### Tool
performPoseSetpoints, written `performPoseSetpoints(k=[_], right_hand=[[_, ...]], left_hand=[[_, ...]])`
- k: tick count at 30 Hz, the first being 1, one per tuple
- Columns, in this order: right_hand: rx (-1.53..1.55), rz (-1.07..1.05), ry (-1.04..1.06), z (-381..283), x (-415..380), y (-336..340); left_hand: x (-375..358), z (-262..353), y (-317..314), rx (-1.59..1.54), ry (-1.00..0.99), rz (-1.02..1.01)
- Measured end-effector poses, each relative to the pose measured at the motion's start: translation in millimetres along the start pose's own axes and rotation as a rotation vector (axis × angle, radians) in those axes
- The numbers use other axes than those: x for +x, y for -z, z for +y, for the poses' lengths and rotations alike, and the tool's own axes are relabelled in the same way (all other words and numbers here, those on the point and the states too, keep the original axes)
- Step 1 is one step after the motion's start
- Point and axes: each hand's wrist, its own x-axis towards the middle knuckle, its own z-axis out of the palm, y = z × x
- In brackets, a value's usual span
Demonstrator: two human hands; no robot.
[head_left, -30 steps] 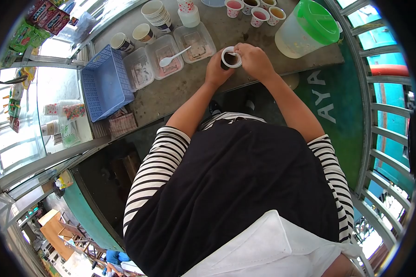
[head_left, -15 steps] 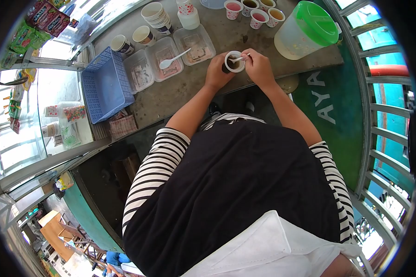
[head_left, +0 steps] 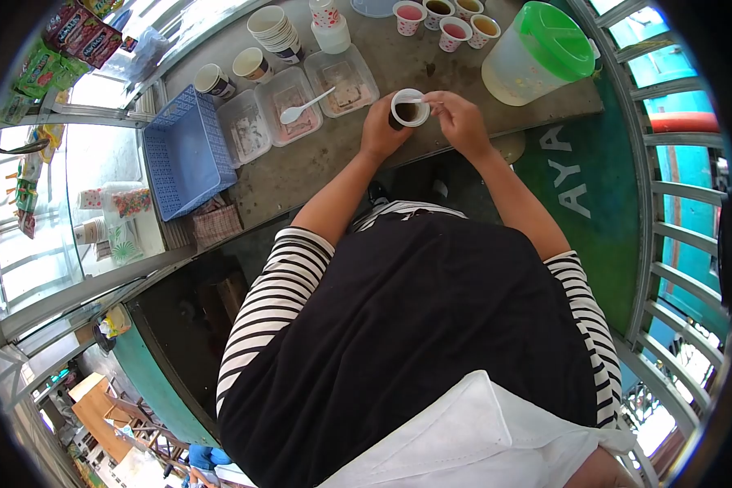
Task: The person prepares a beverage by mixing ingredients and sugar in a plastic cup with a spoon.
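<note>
1 cup [head_left: 410,108] of dark liquid is held near the edge of the surface [head_left: 301,171], the left hand [head_left: 385,130] being curled around its side. 1 white stirrer [head_left: 416,101] is pinched between the thumb and fingers of the right hand [head_left: 462,124], over the cup's mouth; tip depth cannot be told. To the left, 1 spoon [head_left: 303,108] is laid across 2 of 3 shallow trays [head_left: 283,84], beside a blue basket [head_left: 189,154]. Farther back, 5 filled cups [head_left: 454,32] are grouped near a green-lidded pitcher [head_left: 516,71].
</note>
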Motion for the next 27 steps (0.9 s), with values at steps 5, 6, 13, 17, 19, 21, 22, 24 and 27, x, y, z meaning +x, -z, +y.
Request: performPoseSetpoints(k=[5,6,13,17,19,21,22,24,27], right_hand=[[-0.028,-0.15,0.122,3,1,-13],[-0.027,-0.151,0.123,-2,4,-11],[-0.305,-0.398,0.301,-13,36,-3],[-0.397,-0.43,0.279,-18,44,-7],[-0.355,-0.407,0.125,-18,46,-5],[-0.312,-0.385,-0.025,-14,46,-5],[-0.297,-0.3,-0.076,-5,42,-6],[-0.283,-0.218,-0.124,8,31,-9],[-0.082,-0.057,-0.326,18,18,-9]], left_hand=[[-1,0,0,-0.015,0.031,0.002],[0,2,1,-0.013,0.031,0.004],[0,6,2,0.011,-0.001,-0.02],[-1,0,-1,0.04,-0.008,-0.008],[-1,2,0,0.038,-0.028,-0.021],[0,3,2,0.038,-0.047,-0.029],[-1,3,1,0.049,-0.021,-0.034],[-1,3,1,0.06,0.007,-0.034],[-1,1,1,0.061,-0.002,-0.03]])
